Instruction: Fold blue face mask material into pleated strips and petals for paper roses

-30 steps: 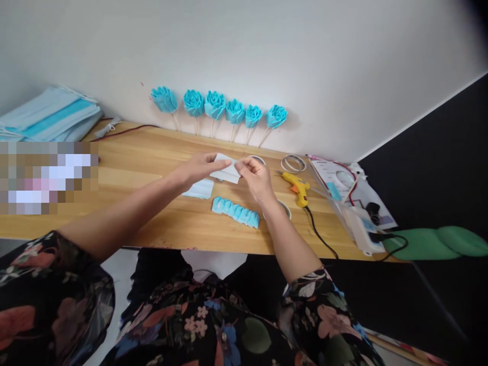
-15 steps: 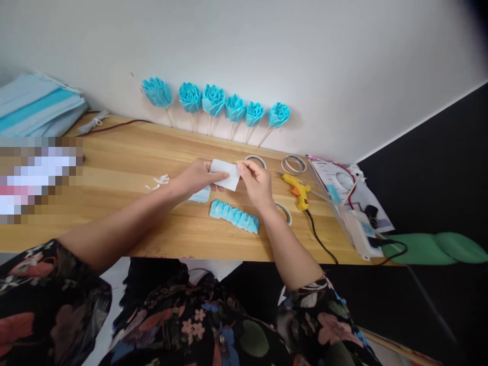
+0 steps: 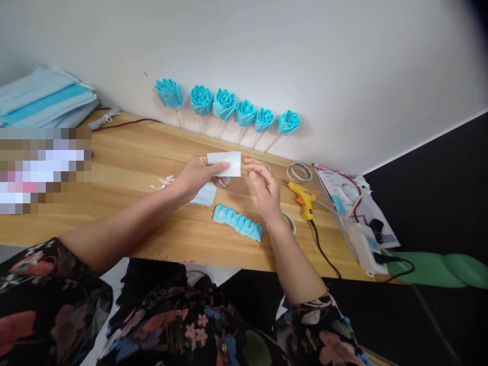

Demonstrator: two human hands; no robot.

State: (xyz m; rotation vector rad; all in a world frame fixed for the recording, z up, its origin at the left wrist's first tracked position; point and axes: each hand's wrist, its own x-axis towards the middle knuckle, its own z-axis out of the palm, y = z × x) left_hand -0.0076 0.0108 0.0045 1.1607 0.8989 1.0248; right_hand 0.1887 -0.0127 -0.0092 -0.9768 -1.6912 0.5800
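My left hand [image 3: 199, 175] pinches a white rectangular sheet [image 3: 233, 157], with the thumb lying across its face. Some blue shows below the sheet by my left fingers, and I cannot make out whether it belongs to it. Just right of the sheet, my right hand [image 3: 268, 190] holds nothing; its fingers are slightly bent and apart from the sheet. Below the hands, a row of overlapping folded blue pieces [image 3: 238, 222] lies on the wooden table [image 3: 171, 239]. Pale blue cut sheets [image 3: 205, 195] lie beneath my left wrist.
Several blue fabric roses [image 3: 201, 100] on sticks lean against the wall. A yellow glue gun [image 3: 303, 198] with a black cord lies right, near a tape roll [image 3: 299, 173]. A power strip [image 3: 368, 249] sits at the right edge. Face masks [image 3: 46, 96] are stacked at left.
My right hand has come off the white sheet and moved right, its fingers opening. My left hand keeps the sheet, now turned more level. The whole view has shifted slightly.
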